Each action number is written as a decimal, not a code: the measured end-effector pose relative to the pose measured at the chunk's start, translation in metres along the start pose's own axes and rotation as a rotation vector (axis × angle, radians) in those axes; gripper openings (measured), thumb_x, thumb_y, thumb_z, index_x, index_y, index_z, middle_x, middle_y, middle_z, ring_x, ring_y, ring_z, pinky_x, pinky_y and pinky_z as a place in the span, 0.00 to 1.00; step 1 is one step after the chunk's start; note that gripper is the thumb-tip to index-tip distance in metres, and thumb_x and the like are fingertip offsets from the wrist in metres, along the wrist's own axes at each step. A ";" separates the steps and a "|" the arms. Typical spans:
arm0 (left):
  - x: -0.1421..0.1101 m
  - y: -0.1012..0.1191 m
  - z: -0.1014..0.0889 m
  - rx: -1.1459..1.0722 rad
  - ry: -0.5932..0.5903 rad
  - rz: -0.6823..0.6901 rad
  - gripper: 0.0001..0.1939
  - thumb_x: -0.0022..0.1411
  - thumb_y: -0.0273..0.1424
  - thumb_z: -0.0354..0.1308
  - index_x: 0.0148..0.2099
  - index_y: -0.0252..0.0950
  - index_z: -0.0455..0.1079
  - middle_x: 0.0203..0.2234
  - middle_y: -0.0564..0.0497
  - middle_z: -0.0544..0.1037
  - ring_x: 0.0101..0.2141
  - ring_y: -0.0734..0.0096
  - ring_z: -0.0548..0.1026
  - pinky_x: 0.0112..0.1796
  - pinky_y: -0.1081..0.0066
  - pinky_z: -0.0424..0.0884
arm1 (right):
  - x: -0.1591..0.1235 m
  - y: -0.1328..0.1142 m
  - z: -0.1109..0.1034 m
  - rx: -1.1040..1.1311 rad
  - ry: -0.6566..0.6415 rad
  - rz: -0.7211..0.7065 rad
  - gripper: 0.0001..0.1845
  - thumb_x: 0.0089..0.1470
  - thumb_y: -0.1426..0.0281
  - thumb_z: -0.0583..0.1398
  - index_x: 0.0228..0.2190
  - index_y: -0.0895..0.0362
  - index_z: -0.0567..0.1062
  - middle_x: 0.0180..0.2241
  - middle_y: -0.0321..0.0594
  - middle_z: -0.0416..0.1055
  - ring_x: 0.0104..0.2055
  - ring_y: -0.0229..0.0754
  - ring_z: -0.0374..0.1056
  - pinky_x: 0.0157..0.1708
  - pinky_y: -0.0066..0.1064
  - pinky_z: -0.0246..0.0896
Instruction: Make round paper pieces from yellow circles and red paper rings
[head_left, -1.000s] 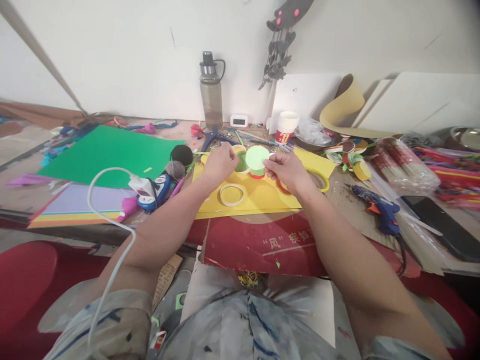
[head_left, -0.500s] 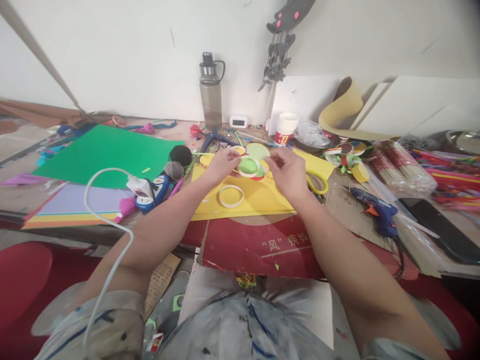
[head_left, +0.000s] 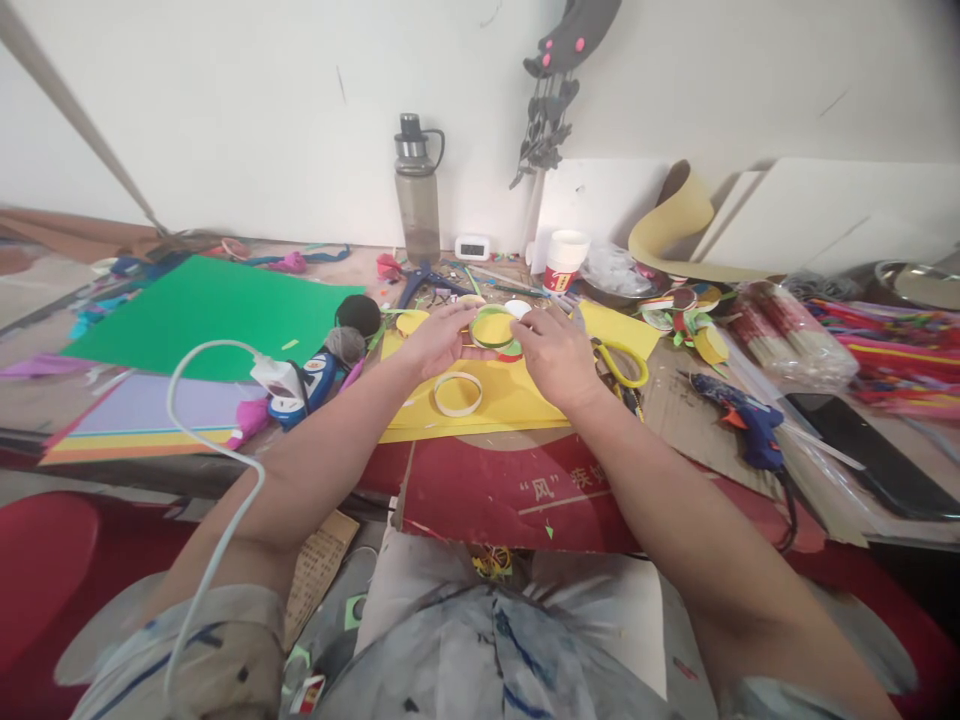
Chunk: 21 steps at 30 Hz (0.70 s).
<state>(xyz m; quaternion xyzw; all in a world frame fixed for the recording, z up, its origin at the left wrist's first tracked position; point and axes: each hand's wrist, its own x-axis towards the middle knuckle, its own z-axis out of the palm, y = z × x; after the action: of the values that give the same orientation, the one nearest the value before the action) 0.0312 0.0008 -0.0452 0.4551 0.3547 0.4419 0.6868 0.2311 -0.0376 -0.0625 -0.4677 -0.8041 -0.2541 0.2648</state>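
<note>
Between my two hands is a paper ring with a green edge, and yellow shows inside it. My left hand grips its left side, thumb beneath and fingers above. My right hand has its fingers pinched at the ring's right edge. Just behind the ring is a small white round piece, and a red round piece shows below it. A loose pale ring lies on the yellow paper in front of my hands.
Yellow-handled scissors and a blue glue gun lie to the right, near a black phone. Behind stand a water bottle and a paper cup. At left are green paper and a power strip with a white cable.
My right hand has moved left, from holding a pale green disc apart to touching the ring. The ring has turned and shows yellow inside where green was. The view has shifted slightly.
</note>
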 end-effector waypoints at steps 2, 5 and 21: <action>0.002 -0.002 -0.002 -0.003 -0.015 0.041 0.15 0.62 0.29 0.71 0.49 0.34 0.74 0.40 0.48 0.82 0.35 0.72 0.81 0.39 0.65 0.85 | 0.000 0.000 0.003 0.089 -0.016 0.016 0.21 0.69 0.80 0.51 0.40 0.56 0.84 0.41 0.49 0.81 0.45 0.52 0.71 0.42 0.41 0.66; 0.004 -0.005 -0.005 0.040 -0.011 0.118 0.27 0.52 0.25 0.77 0.53 0.34 0.73 0.40 0.50 0.82 0.37 0.71 0.81 0.38 0.67 0.85 | -0.001 0.003 0.010 0.347 -0.012 0.087 0.21 0.66 0.80 0.53 0.45 0.55 0.84 0.44 0.49 0.81 0.49 0.52 0.73 0.49 0.44 0.71; 0.003 -0.014 -0.001 0.358 -0.164 0.191 0.16 0.53 0.27 0.73 0.44 0.32 0.79 0.39 0.49 0.81 0.38 0.69 0.80 0.38 0.69 0.84 | 0.003 0.000 0.036 1.167 -0.156 0.829 0.23 0.44 0.73 0.67 0.44 0.53 0.71 0.39 0.38 0.78 0.35 0.42 0.74 0.39 0.39 0.72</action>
<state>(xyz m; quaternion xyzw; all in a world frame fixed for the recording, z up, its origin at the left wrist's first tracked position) 0.0357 0.0013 -0.0583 0.6356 0.3257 0.3966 0.5767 0.2226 -0.0124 -0.0864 -0.5333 -0.5817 0.3726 0.4883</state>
